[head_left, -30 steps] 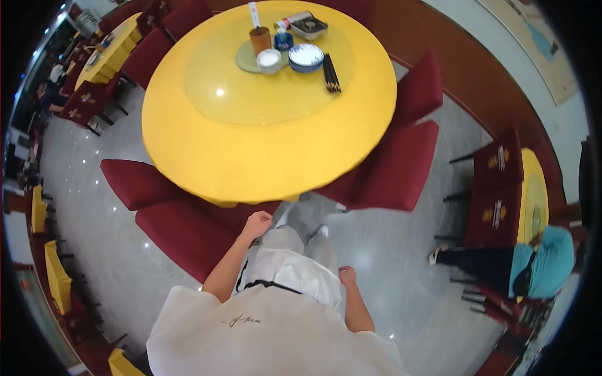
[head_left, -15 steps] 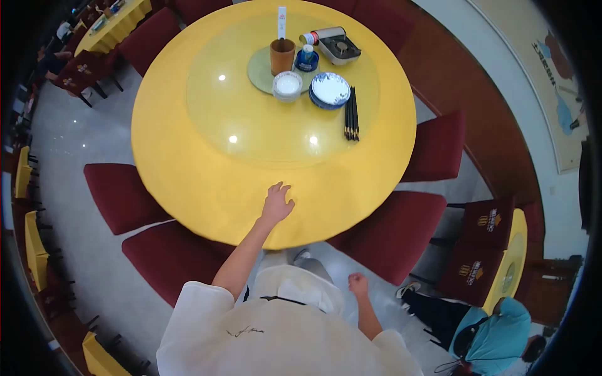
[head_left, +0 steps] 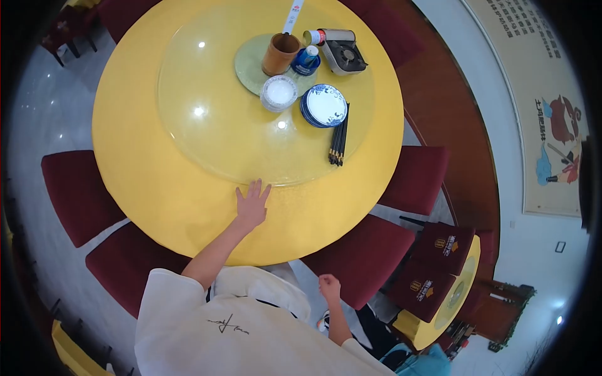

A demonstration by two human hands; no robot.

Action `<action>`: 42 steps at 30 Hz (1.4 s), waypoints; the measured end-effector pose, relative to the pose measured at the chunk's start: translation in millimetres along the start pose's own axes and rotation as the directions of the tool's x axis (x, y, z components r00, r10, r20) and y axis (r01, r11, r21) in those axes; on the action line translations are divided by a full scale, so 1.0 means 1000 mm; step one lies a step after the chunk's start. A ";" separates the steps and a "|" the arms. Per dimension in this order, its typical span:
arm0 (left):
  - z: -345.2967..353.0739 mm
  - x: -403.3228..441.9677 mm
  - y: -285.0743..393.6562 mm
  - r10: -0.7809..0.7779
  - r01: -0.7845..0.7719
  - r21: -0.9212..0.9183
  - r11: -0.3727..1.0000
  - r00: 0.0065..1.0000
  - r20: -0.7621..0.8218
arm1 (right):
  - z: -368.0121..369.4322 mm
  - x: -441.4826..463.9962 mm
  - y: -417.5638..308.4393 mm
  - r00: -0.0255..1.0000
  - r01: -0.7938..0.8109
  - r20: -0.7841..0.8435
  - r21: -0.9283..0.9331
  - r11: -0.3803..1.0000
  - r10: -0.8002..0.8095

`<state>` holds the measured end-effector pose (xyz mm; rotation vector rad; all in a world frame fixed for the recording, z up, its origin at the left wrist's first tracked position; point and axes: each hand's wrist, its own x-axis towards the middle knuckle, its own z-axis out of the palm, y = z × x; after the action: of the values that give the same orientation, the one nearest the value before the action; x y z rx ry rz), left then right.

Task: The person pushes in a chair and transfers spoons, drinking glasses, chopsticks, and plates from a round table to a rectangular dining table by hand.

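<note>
My left hand is open, fingers spread, at the near rim of the glass turntable on the round yellow table. My right hand hangs beside my body near a red chair, its fingers curled; whether anything is in them is hidden. On the turntable are a stack of blue-patterned plates, white bowls, black chopsticks, a brown cup with a white paper strip, a blue container and a portable stove.
Red chairs stand round the table, one close to my right hand. A person in a teal top is at the lower right, near a smaller yellow table. A wall with a poster runs along the right.
My left hand has risen from my waist and reached forward over the table to the turntable's edge, fingers spreading. The view has moved closer to the table and turned.
</note>
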<state>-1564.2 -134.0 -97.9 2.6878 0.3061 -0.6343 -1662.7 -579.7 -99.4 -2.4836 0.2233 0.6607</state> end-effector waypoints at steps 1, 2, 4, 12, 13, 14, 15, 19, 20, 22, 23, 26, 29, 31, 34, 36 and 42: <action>-0.001 -0.001 -0.002 -0.008 0.008 -0.002 1.000 1.000 0.014 | -0.004 0.015 -0.023 1.000 -0.004 0.023 0.042 0.999 0.003; -0.005 -0.003 -0.004 -0.028 0.030 -0.037 0.999 0.999 0.039 | -0.009 0.027 -0.049 0.999 -0.012 0.045 0.086 0.996 0.008; -0.021 0.001 -0.002 -0.068 0.076 -0.112 0.991 0.995 0.075 | -0.020 0.051 -0.074 0.997 -0.008 0.083 0.137 0.991 -0.003; -0.040 0.007 -0.015 -0.169 0.199 -0.156 0.968 0.968 0.185 | -0.016 0.143 -0.130 0.966 0.058 0.234 0.203 0.977 -0.106; -0.041 0.007 -0.016 -0.180 0.209 -0.154 0.966 0.967 0.182 | -0.017 0.153 -0.137 0.959 0.040 0.262 0.244 0.969 -0.106; -0.045 0.005 -0.016 -0.194 0.224 -0.158 0.962 0.964 0.184 | -0.018 0.163 -0.145 0.951 0.021 0.290 0.285 0.958 -0.107; -0.049 0.004 -0.015 -0.210 0.240 -0.160 0.957 0.960 0.185 | -0.021 0.172 -0.153 0.940 -0.008 0.325 0.322 0.947 -0.103; -0.056 0.011 -0.013 -0.295 0.321 -0.175 0.931 0.942 0.157 | -0.030 0.220 -0.175 0.931 -0.003 0.347 0.313 0.950 -0.112; -0.056 0.014 -0.015 -0.318 0.345 -0.183 0.921 0.935 0.160 | -0.034 0.232 -0.183 0.937 -0.022 0.333 0.367 0.930 -0.109; -0.055 0.020 -0.014 -0.359 0.389 -0.208 0.898 0.918 0.167 | -0.046 0.253 -0.198 0.949 -0.055 0.300 0.466 0.883 -0.099; -0.057 0.023 -0.014 -0.373 0.402 -0.217 0.889 0.913 0.166 | -0.053 0.261 -0.208 0.950 -0.064 0.300 0.467 0.882 -0.090; -0.058 0.030 -0.020 -0.402 0.434 -0.279 0.857 0.901 0.165 | -0.065 0.283 -0.231 0.947 -0.085 0.314 0.469 0.879 -0.075; -0.046 0.038 -0.032 -0.411 0.440 -0.376 0.816 0.898 0.160 | -0.071 0.306 -0.248 0.929 -0.134 0.366 0.478 0.868 -0.058; -0.043 0.043 -0.036 -0.425 0.441 -0.416 0.795 0.895 0.136 | -0.073 0.317 -0.263 0.915 -0.186 0.403 0.483 0.856 -0.029; -0.064 0.061 -0.011 -0.588 0.574 -0.290 0.766 0.808 0.044 | -0.067 0.328 -0.280 0.911 -0.221 0.409 0.580 0.784 -0.045; -0.067 0.083 0.010 -0.549 0.499 -0.321 0.805 0.832 -0.083 | -0.064 0.338 -0.287 0.898 -0.283 0.439 0.643 0.712 -0.039; -0.060 0.148 0.092 -0.284 0.105 -0.580 0.808 0.931 -0.228 | -0.056 0.352 -0.302 0.788 -0.546 0.616 0.703 0.456 -0.006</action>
<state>-1385.2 -175.9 -89.9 2.1758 0.7403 -0.1295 -1247.8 -365.0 -92.4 -1.1893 0.6011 1.0447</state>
